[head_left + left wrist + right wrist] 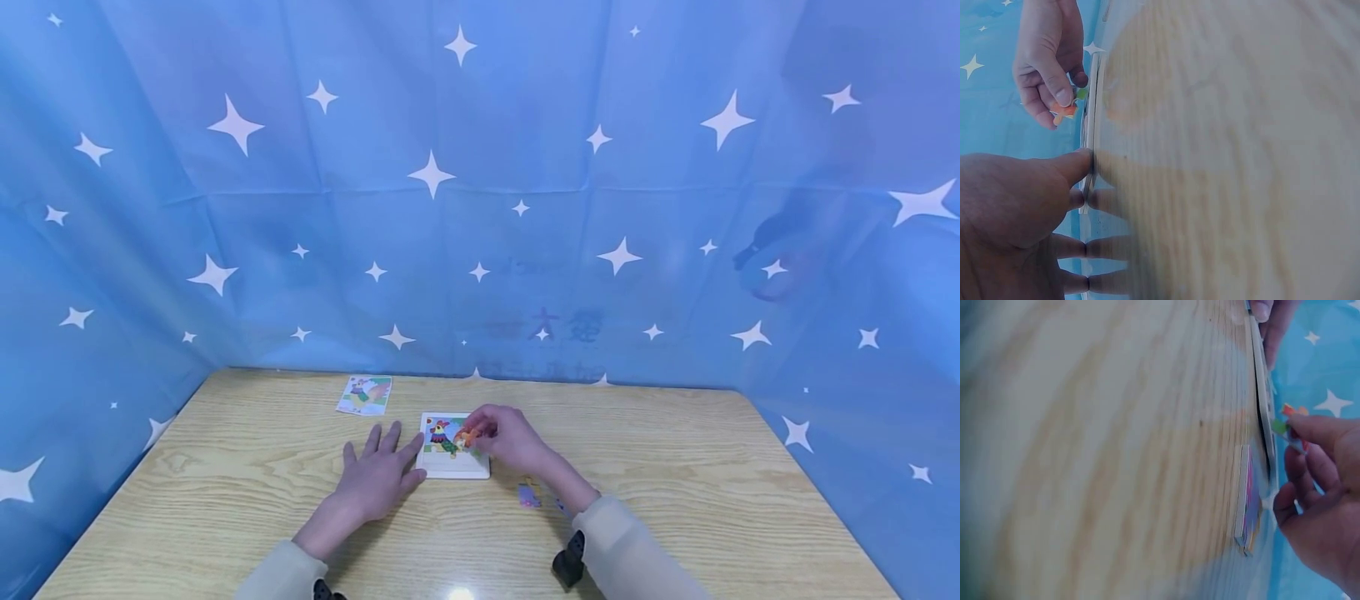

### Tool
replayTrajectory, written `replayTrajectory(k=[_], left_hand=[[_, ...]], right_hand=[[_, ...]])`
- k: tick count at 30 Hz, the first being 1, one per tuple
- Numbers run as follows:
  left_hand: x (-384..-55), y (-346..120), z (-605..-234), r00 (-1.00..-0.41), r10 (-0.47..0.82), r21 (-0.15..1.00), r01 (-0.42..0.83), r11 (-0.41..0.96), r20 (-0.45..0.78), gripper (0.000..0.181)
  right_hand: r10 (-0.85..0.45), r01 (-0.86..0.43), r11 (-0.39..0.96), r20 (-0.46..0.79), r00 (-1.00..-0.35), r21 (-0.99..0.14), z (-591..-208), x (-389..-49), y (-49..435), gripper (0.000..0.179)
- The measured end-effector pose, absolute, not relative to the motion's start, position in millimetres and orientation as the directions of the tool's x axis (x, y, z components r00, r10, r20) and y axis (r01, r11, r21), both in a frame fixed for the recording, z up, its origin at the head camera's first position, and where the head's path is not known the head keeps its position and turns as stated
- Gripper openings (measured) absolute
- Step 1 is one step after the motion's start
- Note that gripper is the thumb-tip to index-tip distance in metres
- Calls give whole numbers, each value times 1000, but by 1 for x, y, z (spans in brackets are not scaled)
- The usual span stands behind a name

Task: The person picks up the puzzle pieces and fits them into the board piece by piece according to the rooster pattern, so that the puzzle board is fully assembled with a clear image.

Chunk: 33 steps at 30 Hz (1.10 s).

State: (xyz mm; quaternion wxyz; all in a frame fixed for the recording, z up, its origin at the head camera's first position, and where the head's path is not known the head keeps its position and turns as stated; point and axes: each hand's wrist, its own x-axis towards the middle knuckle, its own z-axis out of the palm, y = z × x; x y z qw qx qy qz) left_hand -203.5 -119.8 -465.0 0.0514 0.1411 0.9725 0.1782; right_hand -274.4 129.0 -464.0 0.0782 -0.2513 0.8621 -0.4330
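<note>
A white-framed jigsaw puzzle (453,471) lies flat on the table, showing a colourful rooster on its left part. My left hand (372,477) rests beside it with fingers spread; its thumb and index finger touch the frame's left edge. Over the right part of the puzzle, my right hand (513,439) pinches an orange and green puzzle piece (1065,111) between thumb and fingers. In the right wrist view, that puzzle piece (1280,427) is held just above the board. Fingers partly hide the puzzle's right side in the head view.
Loose puzzle pieces (528,494) lie right of the frame, partly beneath the right forearm; a purple one (1247,500) appears in the right wrist view. A picture card (365,395) with a rooster lies at the back left. A blue star-patterned curtain (480,208) borders the wooden table (675,500).
</note>
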Motion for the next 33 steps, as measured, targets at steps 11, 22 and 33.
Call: replayTrajectory(k=[11, 22, 33], left_hand=[[-203, -120, -463, -955, 290, 367, 249, 896, -58, 56], [-203, -120, -463, -954, 295, 368, 255, 894, -56, 56], [-202, -119, -463, -954, 295, 361, 257, 896, -52, 56]], right_hand=[[-492, -362, 502, 84, -866, -786, -463, -275, 127, 15], [-503, -370, 552, 56, -863, -748, -463, -275, 124, 16], [-511, -358, 569, 23, -859, -740, -462, -274, 122, 17]])
